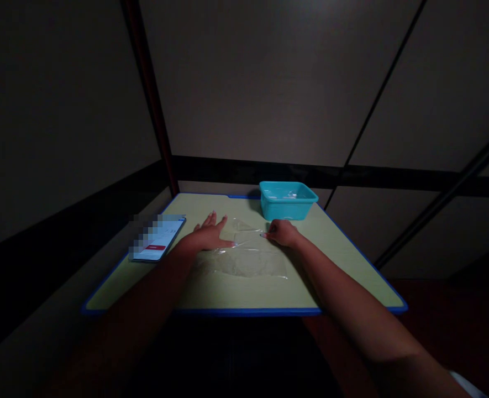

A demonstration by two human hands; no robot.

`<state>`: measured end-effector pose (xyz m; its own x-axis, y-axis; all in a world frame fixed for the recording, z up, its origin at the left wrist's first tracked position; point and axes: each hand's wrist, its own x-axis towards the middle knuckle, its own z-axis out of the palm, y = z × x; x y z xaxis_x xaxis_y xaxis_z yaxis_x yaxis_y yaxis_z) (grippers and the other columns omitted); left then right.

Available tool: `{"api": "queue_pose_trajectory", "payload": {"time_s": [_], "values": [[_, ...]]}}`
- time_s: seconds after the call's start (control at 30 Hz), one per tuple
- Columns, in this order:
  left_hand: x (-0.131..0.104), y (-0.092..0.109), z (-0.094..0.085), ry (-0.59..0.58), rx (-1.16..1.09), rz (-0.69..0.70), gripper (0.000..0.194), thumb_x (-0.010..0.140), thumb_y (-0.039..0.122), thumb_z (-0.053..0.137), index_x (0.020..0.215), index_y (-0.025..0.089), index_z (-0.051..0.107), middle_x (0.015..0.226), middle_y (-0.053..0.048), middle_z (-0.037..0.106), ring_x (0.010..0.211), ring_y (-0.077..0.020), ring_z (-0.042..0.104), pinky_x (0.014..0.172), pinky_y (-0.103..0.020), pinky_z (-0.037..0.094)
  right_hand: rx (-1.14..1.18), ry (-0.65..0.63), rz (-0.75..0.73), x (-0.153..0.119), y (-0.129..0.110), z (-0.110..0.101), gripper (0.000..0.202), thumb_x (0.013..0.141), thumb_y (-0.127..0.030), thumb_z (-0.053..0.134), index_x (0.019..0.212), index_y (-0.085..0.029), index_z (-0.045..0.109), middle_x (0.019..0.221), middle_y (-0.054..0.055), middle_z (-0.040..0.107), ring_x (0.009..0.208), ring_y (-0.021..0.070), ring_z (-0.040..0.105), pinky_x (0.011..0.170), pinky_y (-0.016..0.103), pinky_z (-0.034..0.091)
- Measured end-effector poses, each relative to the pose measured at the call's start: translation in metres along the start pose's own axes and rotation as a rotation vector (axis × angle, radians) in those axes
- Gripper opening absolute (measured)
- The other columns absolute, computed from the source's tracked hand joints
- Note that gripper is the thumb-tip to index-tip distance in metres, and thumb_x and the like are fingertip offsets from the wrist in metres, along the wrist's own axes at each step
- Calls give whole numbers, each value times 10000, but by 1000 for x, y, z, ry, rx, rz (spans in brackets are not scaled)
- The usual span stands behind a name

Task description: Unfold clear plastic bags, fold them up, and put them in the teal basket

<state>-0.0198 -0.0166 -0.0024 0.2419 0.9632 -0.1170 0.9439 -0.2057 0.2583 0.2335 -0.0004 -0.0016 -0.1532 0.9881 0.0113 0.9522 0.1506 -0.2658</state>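
Note:
A clear plastic bag [252,261] lies spread over the middle of the table, creased and see-through. My left hand [209,234] rests on its left side with the fingers spread, the thumb pointing right across the plastic. At the bag's upper right, my right hand [282,232] is closed, thumb and fingers pinching the edge of the film. Part of the bag's left side is hidden under my left hand.
A turquoise plastic basket [288,210] with clear plastic inside stands at the table's back right. A phone [161,240] with a lit screen lies at the left. The pale table [244,298] has a blue rim; panelled walls rise behind and to the left.

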Motion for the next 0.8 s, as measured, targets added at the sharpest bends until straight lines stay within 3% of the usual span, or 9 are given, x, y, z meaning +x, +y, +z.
{"api": "queue_pose_trajectory", "payload": {"time_s": [0.13,0.23,0.37,0.5,0.6,0.8], "values": [[-1,0,-1,-45,13,25,1093,613,680,590,1456,198,86,1492,-178,-92,1371,-353,-51,1046,-559,147,-19,-74,45,-3,4,-8,338,706,-511,654,830,-198,680,872,93,667,804,222,578,615,279,357],[4,-1,2,36,-46,84,981,682,656,541,1451,188,151,1506,-162,-43,1381,-334,8,1063,-479,183,13,1,42,-3,4,-7,356,716,-541,630,831,-207,673,881,89,665,823,229,574,630,289,364],[12,-2,6,188,-93,175,668,779,561,493,1359,240,407,1515,-96,157,1374,-315,148,1067,-421,205,43,88,-1,-2,-5,1,349,717,-546,621,828,-219,673,895,89,657,861,235,555,659,304,368],[20,-5,11,198,-123,275,400,831,459,470,1173,296,598,1407,-46,420,1334,-262,273,1067,-448,192,110,75,-46,-2,-13,7,291,772,-481,580,799,-208,674,850,80,660,824,215,552,653,297,366],[26,-8,15,197,-163,270,376,827,444,479,1145,297,616,1340,-48,501,1312,-250,314,1064,-463,194,200,72,-74,1,-12,10,289,811,-437,535,797,-181,670,782,73,657,781,190,552,647,273,373],[29,-10,17,212,-197,282,394,829,435,466,1145,257,621,1334,-69,507,1297,-233,357,1065,-435,223,370,84,-171,8,-6,19,263,816,-400,524,842,-171,651,759,37,656,758,168,559,665,255,411]]}}
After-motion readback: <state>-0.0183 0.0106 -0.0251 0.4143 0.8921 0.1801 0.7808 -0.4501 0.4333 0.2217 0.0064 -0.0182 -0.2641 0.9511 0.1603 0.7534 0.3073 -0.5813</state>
